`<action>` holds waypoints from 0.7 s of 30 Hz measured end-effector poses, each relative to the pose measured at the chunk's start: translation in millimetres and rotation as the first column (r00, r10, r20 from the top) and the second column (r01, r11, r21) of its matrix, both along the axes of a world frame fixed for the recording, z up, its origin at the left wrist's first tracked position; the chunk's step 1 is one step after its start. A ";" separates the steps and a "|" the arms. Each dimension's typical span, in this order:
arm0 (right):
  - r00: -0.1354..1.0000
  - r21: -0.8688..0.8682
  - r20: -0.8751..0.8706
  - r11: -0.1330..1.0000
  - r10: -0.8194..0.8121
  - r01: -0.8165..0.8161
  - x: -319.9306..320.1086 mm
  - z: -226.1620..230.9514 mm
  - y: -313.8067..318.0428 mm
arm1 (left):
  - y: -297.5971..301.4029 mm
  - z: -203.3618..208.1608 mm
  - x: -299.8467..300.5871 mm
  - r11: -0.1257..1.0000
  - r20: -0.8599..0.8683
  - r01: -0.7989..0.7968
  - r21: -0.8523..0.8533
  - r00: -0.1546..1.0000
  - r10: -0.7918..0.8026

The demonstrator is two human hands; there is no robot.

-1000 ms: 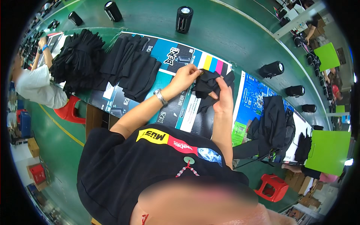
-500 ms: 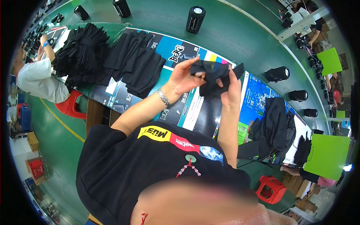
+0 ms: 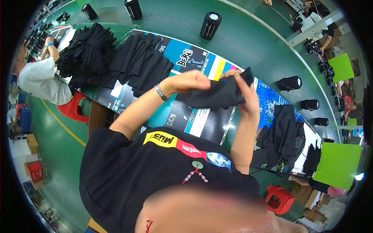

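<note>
Worktop (image 3: 233,128) runs across the view, mostly covered by printed sheets – black, teal, blue, white. Co-worker in light top (image 3: 44,81) at far left, one arm over that end. Folded black strips (image 3: 136,62) lie overlapping on the sheets, left of centre; dark gathered bundle (image 3: 87,50) just beside them, further left. Heap of dark cloth (image 3: 283,124) on the right part, lime-green panel (image 3: 338,169) past it. Black cloth (image 3: 215,95) is up in front of the person, over the middle of the sheets, between the two hands. Right hand (image 3: 248,97) grips its right end, thumb on the near side. Left hand (image 3: 190,82) at its upper left edge, fingers curled and blurred – cannot tell if they grip. Black cylinder (image 3: 211,25) stands upright on the green surface beyond. Smallest: metal band (image 3: 161,93) around the left wrist
</note>
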State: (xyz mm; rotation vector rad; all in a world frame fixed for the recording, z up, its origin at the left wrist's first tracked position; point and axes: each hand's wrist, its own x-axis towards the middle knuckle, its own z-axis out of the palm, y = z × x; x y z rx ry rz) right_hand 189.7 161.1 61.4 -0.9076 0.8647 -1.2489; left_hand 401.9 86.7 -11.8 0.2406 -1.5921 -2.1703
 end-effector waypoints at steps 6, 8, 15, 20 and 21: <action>0.996 0.248 -0.054 0.965 -0.075 0.086 -0.6 3.0 5.9 | -3.5 28.6 -4.4 0.975 -0.012 0.030 -0.220 0.999 -0.033; 0.985 0.250 -0.100 0.955 -0.142 0.163 5.7 13.8 6.4 | -9.3 32.4 -6.5 1.000 -0.053 0.004 -0.022 0.999 -0.005; 0.942 0.118 -0.335 0.993 0.022 0.019 -13.2 -2.5 -7.5 | -18.5 64.1 -17.6 0.961 -0.152 -0.206 0.186 0.960 0.236; 0.991 0.113 -0.078 0.986 -0.111 0.120 -17.5 -9.6 -43.5 | -54.8 49.7 -11.9 0.956 0.038 -0.273 0.103 0.962 0.271; 0.984 0.093 -0.064 0.981 -0.165 0.170 -26.3 -11.3 -59.1 | -65.5 45.0 -13.6 0.948 0.058 -0.316 0.040 0.948 0.313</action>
